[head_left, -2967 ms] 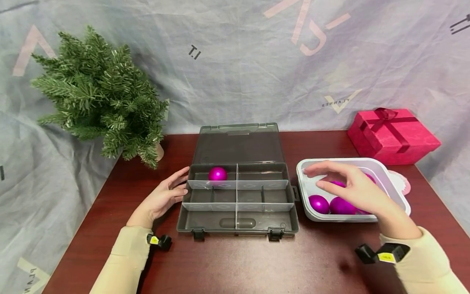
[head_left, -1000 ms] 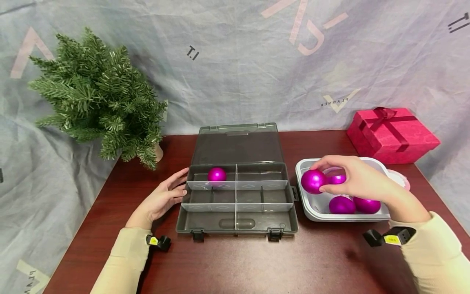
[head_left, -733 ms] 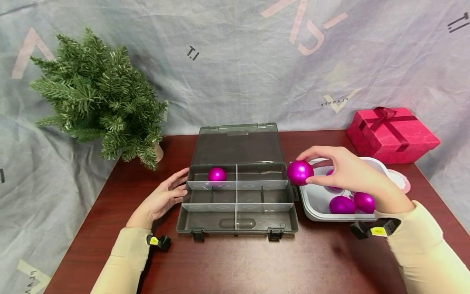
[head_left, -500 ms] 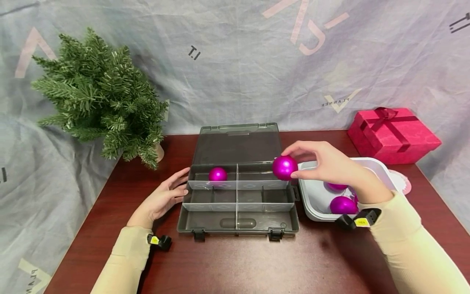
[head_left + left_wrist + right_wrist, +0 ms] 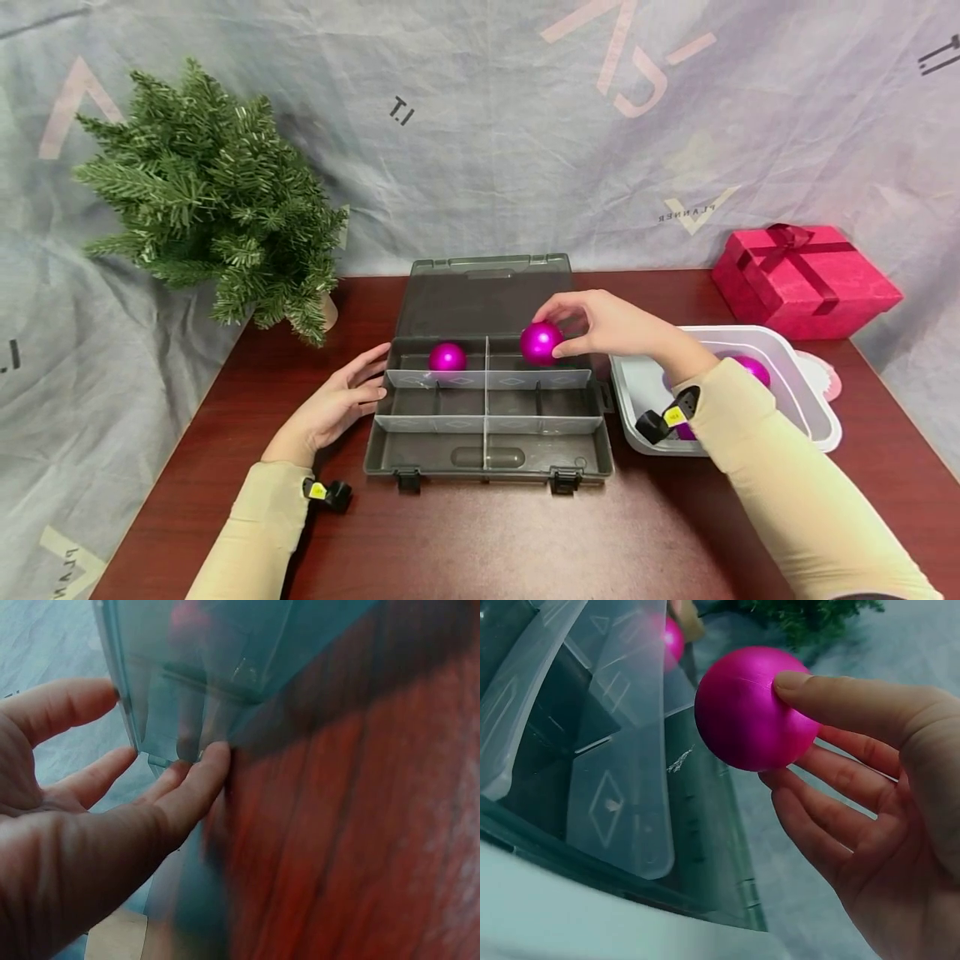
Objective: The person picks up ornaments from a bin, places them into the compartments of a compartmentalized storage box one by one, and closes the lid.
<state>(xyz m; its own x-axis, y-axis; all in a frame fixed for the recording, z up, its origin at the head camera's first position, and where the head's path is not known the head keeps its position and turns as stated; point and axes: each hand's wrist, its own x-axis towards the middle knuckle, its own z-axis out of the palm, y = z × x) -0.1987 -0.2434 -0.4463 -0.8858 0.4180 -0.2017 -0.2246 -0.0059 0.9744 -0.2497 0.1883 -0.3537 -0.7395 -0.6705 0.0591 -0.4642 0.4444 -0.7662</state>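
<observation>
The magenta ball [image 5: 542,343] is over the box's [image 5: 427,448] one-o'clock compartment, pinched by thumb and fingertips of the right hand [image 5: 611,327], forearm slanting from four o'clock; the left hand [image 5: 333,412] (fingers loosely spread) touches the box's nine-o'clock side.

On the grey backdrop cloth [image 5: 487,183], mirrored "PLANNER" [image 5: 686,214] crosses a pale V [image 5: 697,218], above and left of the red gift box [image 5: 808,279]. Black "T.I" [image 5: 401,110] stands well left of that box. The yellow labels [image 5: 676,416] are too small to read.
</observation>
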